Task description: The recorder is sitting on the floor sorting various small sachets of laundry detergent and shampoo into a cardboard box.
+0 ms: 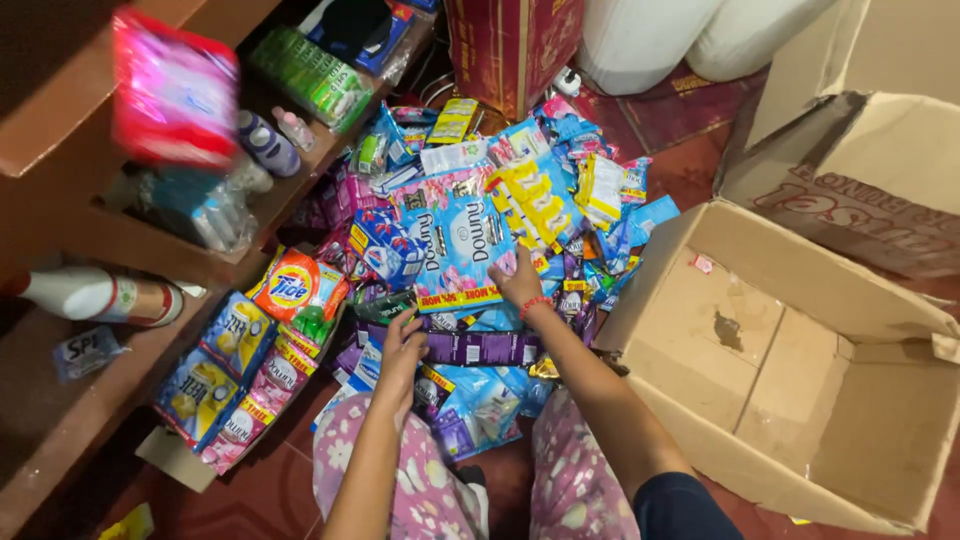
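Note:
I sit on the floor in front of a heap of sachet packs. My right hand [518,280], with a red band at the wrist, pinches the lower edge of a large light-blue sachet pack [455,250] lying on top of the heap. My left hand [400,345] is lower and to the left, with its fingers curled down onto a long purple sachet strip [480,347]. Yellow sachet strips [535,205] lie just beyond my right hand. My knees in pink flowered cloth [570,480] are under my arms.
An open, empty cardboard box [800,380] lies on its side at the right. Wooden shelves [60,400] on the left hold bottles, a white bottle [85,295] and a blurred pink pack [175,90]. An orange detergent pack [295,285] and blue-yellow sachets [215,370] lean below them. White containers [690,30] stand behind.

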